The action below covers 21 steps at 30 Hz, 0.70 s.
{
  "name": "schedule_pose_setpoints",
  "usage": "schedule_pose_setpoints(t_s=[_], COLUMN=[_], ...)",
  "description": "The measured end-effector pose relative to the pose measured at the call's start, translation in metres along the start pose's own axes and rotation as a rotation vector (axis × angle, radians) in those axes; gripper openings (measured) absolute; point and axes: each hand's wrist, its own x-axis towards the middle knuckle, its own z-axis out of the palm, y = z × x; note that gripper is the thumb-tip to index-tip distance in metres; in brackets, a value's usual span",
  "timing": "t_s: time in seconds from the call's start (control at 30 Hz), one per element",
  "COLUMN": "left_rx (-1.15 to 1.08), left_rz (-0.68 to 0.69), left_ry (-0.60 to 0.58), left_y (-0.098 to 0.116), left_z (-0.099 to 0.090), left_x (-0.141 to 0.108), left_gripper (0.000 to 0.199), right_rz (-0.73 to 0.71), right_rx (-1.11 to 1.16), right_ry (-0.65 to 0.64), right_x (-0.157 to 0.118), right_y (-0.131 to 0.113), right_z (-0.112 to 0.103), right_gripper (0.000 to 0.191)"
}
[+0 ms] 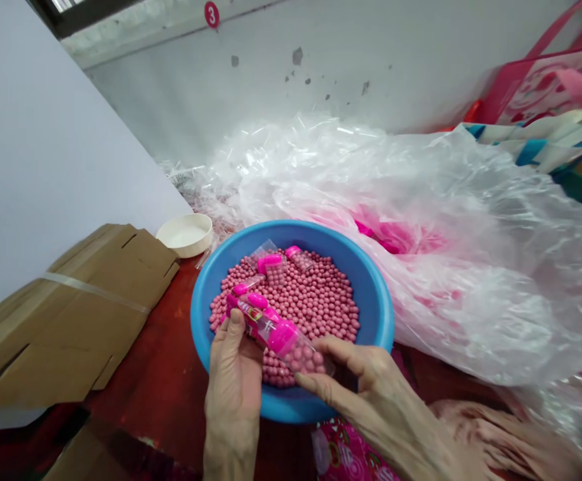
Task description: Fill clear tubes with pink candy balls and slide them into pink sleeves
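A pink-capped clear tube with pink balls inside is held at a slant over the blue basin. Around its pink, printed upper end closes my left hand; some of those fingers are hidden behind it. My right hand pinches the clear lower end between thumb and fingers. Below, the blue basin holds a thick layer of small pink balls. Several more pink-capped clear containers lie on the balls toward the back.
Flattened brown cardboard lies to the left, with a shallow white dish behind it. Crumpled clear plastic sheeting spreads behind and right of the basin. Pink printed packaging is at the front. A pink bag stands back right.
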Motion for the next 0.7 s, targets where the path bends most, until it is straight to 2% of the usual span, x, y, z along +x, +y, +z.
schedule_pose_setpoints(t_s=[0.17, 0.33, 0.5, 0.7], left_rx=[-0.009, 0.0, 0.028, 0.047], left_rz=[0.013, 0.021, 0.034, 0.032], left_ry=[0.031, 0.062, 0.058, 0.043], left_y=[0.002, 0.001, -0.001, 0.0], left_z=[0.008, 0.01, 0.012, 0.007], left_x=[-0.006, -0.008, -0.011, -0.008], left_gripper=[0.022, 0.029, 0.027, 0.028], right_rz=[-0.065, -0.188, -0.206, -0.223], right_rx=[-0.084, -0.089, -0.107, -0.136], right_ry=[0.095, 0.088, 0.066, 0.109], right_x=[-0.006, -0.009, -0.008, -0.008], right_y=[0.007, 0.003, 0.003, 0.005], right_z=[0.001, 0.001, 0.002, 0.001], right_gripper=[0.014, 0.007, 0.011, 0.009])
